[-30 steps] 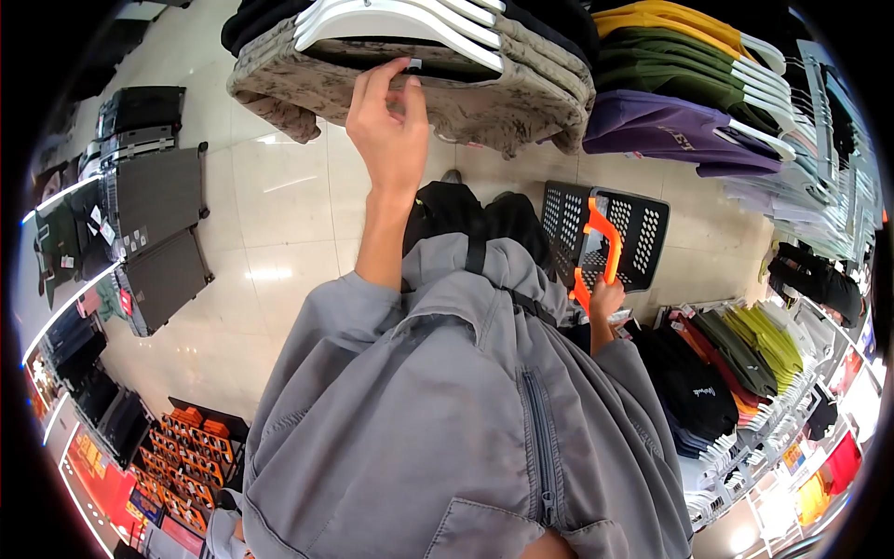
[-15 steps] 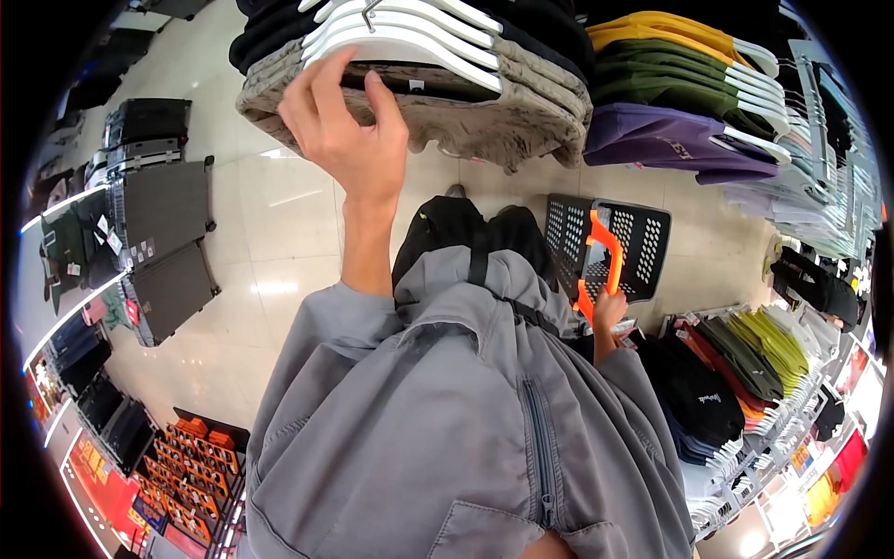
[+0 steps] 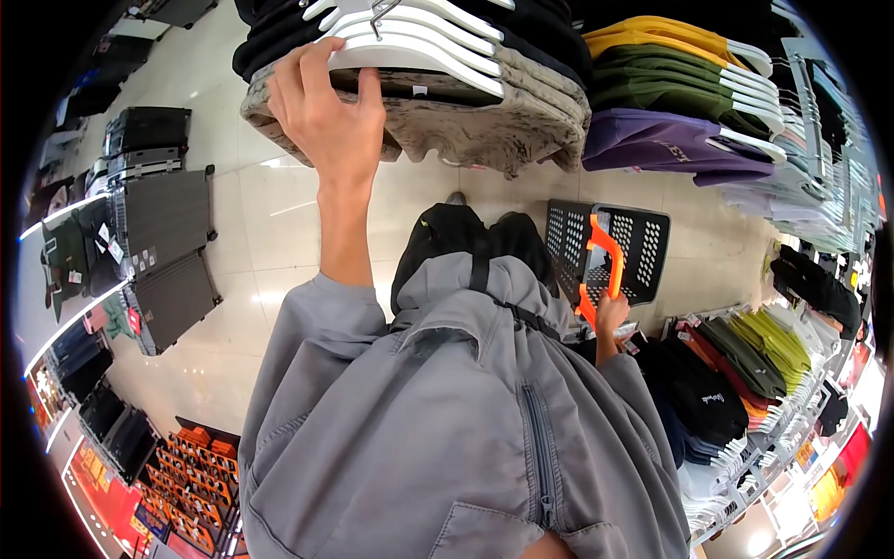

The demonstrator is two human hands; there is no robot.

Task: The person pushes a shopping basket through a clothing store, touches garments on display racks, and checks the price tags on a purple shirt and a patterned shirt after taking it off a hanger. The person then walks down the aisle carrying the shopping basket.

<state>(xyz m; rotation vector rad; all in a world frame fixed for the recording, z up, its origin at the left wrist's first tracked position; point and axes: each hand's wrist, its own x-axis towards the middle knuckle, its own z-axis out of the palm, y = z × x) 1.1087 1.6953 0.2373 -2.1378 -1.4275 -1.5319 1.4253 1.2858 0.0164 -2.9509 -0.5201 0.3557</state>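
At the top of the head view, a mottled grey-brown shirt point(image 3: 494, 130) hangs at the front of a row on a white hanger point(image 3: 419, 58). My left hand point(image 3: 331, 116) is at the shirt's left shoulder, with the index finger over the hanger's edge and the thumb in front by the dark neckline. Its other fingers are partly hidden against the fabric. Low on my right, my right hand point(image 3: 611, 313) is closed round the orange handle point(image 3: 615, 256) of a dark grey perforated shopping basket point(image 3: 643, 242). Only the floor shows through the basket's holes.
Purple point(image 3: 652, 140), green and yellow tops hang to the right of the shirts. More folded clothes on hangers point(image 3: 694, 387) line the lower right. Grey suitcases point(image 3: 168, 219) stand at left, and a rack of small orange-backed goods point(image 3: 191, 475) is at lower left.
My left hand has moved slightly left and down and now sits closer against the hanger and shirt shoulder. The right hand and basket are nearly unchanged.
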